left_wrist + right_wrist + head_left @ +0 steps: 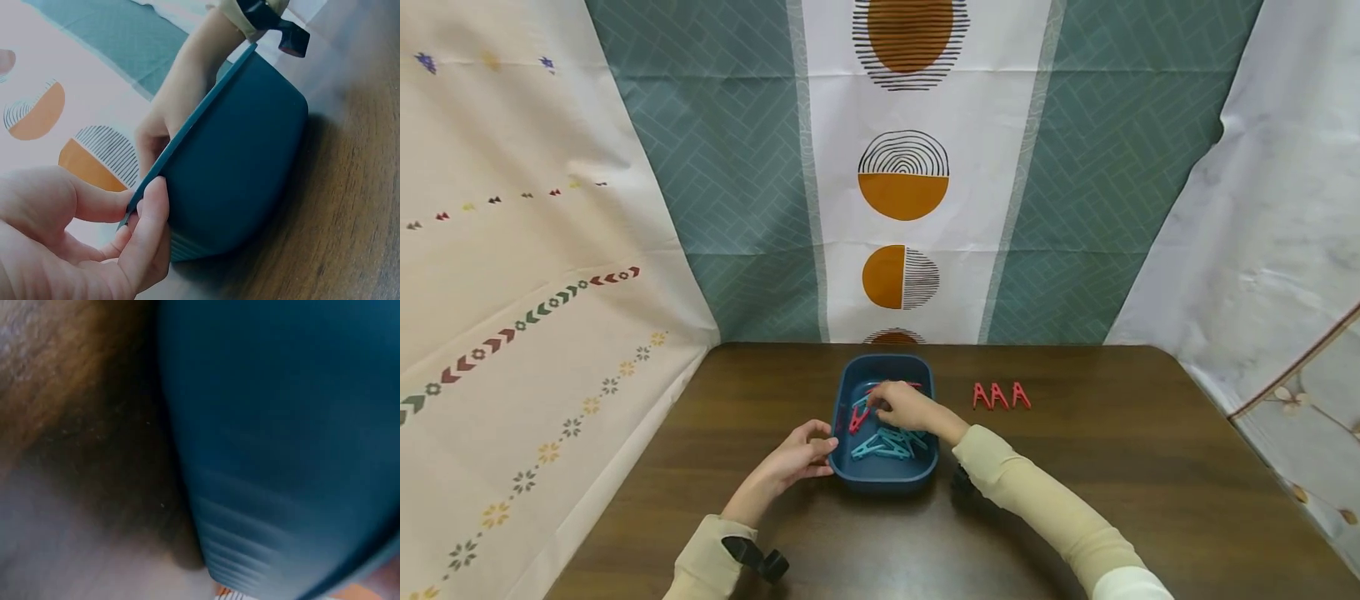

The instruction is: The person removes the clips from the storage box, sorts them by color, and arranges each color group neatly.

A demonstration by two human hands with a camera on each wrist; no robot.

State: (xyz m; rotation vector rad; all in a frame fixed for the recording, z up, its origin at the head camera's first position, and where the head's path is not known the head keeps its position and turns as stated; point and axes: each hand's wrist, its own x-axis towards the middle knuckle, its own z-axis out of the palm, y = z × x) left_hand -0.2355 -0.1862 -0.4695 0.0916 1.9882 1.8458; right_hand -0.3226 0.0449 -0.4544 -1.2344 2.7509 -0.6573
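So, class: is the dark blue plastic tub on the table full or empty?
Partly filled: the dark blue plastic tub holds several teal and red clothes pegs.

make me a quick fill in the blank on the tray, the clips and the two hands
1. The left hand pinches the rim of the ____ tray.
2. The right hand reaches ____ the tray, among the clips.
3. On the table to the right of the tray stand ____ red clips in a row.
4. The clips nearest the person in the tray are ____.

Missing words: blue; into; three; teal

I see a dark blue plastic tub point(848, 392) of teal and red pegs point(880, 444), three red plastic pegs point(1000, 395) on a dark brown wooden table point(1112, 467).
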